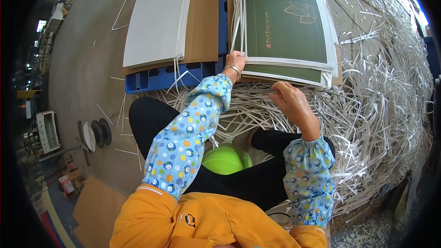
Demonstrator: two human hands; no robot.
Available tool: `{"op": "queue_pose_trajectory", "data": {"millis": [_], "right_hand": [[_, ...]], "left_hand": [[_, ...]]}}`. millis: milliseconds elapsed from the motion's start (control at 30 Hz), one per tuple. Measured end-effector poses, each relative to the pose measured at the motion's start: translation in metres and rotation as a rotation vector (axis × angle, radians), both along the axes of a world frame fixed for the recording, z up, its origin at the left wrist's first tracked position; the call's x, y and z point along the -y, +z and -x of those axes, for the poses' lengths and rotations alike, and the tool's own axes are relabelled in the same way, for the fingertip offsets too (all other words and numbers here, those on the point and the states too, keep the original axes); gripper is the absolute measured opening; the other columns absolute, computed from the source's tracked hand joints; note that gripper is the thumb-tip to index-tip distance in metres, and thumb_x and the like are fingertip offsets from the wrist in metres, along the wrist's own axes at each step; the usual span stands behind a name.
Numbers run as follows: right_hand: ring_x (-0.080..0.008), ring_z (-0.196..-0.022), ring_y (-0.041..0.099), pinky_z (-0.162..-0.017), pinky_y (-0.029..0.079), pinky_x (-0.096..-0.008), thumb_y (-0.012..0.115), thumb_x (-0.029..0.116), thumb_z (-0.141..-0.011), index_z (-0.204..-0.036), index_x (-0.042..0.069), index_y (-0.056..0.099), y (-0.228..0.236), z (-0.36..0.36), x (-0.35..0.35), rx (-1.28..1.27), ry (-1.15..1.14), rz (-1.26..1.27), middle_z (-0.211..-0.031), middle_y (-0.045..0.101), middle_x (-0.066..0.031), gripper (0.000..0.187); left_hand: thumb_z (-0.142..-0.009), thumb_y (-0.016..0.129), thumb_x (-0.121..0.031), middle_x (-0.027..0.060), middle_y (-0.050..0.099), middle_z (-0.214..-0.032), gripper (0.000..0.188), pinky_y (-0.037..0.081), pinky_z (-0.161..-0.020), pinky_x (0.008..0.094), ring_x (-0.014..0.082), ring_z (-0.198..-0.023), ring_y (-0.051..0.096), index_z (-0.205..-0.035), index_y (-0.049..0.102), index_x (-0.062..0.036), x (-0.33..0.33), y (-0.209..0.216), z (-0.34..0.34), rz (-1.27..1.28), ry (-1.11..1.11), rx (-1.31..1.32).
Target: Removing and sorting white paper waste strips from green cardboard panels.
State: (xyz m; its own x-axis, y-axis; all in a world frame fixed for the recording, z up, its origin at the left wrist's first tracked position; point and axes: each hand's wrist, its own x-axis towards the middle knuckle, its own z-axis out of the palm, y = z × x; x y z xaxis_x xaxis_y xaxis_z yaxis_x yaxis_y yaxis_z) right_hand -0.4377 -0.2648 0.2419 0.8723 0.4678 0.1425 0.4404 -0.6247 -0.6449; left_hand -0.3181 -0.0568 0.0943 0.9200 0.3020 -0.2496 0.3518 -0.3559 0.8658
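Strips (376, 115) lie right of 2 side-by-side sheet stacks (158, 23).

Mostly matt paper and cardboard, with plastic and cloth

The green printed sheets (289, 27) at far right look like smooth paper with a faint sheen; the narrow strips (242, 18) on their left edge and the tangled heap (367, 124) at right look papery, rough in the mass; the white sheets (156, 14) at far left are smooth and matt; the cardboard (203, 23) beneath is matt; the blue pallet (165, 77) looks like hard plastic; the sleeve covers (181, 142) are crinkled fabric; the bangle (233, 69) is shiny metal.
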Motion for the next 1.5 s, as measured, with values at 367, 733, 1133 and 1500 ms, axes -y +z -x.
{"op": "queue_pose_trajectory", "data": {"millis": [367, 733, 1133, 1500], "right_hand": [[-0.0285, -0.064, 0.052, -0.058, 0.04, -0.0351, 0.058, 0.015, -0.077, -0.085, 0.0, 0.052, -0.003, -0.006, 0.0, -0.032, -0.037, 0.005, -0.073, 0.054, -0.013, 0.018], [-0.0337, -0.072, 0.053, -0.061, 0.041, -0.04, 0.058, 0.017, -0.076, -0.084, 0.002, 0.05, -0.002, -0.012, 0.0, -0.103, -0.048, 0.029, -0.078, 0.055, -0.0145, 0.02], [-0.0317, -0.067, 0.052, -0.059, 0.04, -0.0367, 0.059, 0.017, -0.077, -0.085, 0.001, 0.051, -0.004, -0.017, -0.002, -0.069, -0.05, 0.008, -0.073, 0.054, -0.0137, 0.02], [-0.0314, -0.07, 0.054, -0.061, 0.041, -0.0373, 0.057, 0.016, -0.077, -0.085, 0.001, 0.052, -0.004, -0.021, -0.004, -0.078, -0.042, 0.006, -0.076, 0.055, -0.014, 0.018]], "left_hand": [[-0.068, 0.066, -0.009, 0.0013, 0.054, -0.068, 0.022, 0.04, -0.044, 0.0221, 0.0104, -0.055, 0.05, -0.085, 0.051, -0.0053, -0.006, 0.04, -0.002, 0.483, 0.142, -0.146], [-0.068, 0.072, -0.021, 0.0032, 0.055, -0.078, 0.038, 0.039, -0.046, 0.0218, 0.0113, -0.059, 0.049, -0.097, 0.052, -0.006, 0.007, 0.063, -0.022, 0.529, 0.124, -0.205], [-0.076, 0.063, -0.011, 0.0092, 0.056, -0.097, 0.042, 0.048, -0.074, 0.0385, 0.0186, -0.085, 0.056, -0.112, 0.044, -0.002, 0.011, 0.065, -0.031, 0.662, 0.024, -0.139], [-0.078, 0.058, -0.019, 0.0158, 0.053, -0.105, 0.042, 0.041, -0.079, 0.0318, 0.023, -0.094, 0.052, -0.112, 0.045, 0.0032, 0.014, 0.053, -0.034, 0.515, 0.057, -0.17]]}}
